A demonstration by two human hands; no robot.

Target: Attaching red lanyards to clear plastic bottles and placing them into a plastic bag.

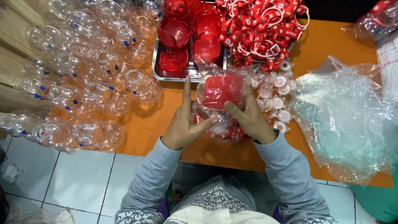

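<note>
A red cup-shaped lid (222, 89) sits inside a clear plastic bag (219, 103), held up over the near middle of the orange table (331, 41). The left hand (182, 122) presses the bag from the left, its forefinger pointing straight up and the thumb reaching across to the plastic. The right hand (248, 118) clasps the bag from the right, thumb on the front, fingers hidden behind. Both hands are closed on the bag with the lid in it.

Just beyond, a metal tray (159, 72) holds more red lids (174, 35), stacked and nested in its left part. Its right part is heaped with red printed straps (261, 29). Right of the held bag lie small clear caps with red-and-white centres (277, 95), loose on the table. Far left, a crowd of clear plastic bottles (83, 74) lies on its side, spreading to the near edge. On the right a big heap of crumpled clear bags (348, 120) covers the table.
</note>
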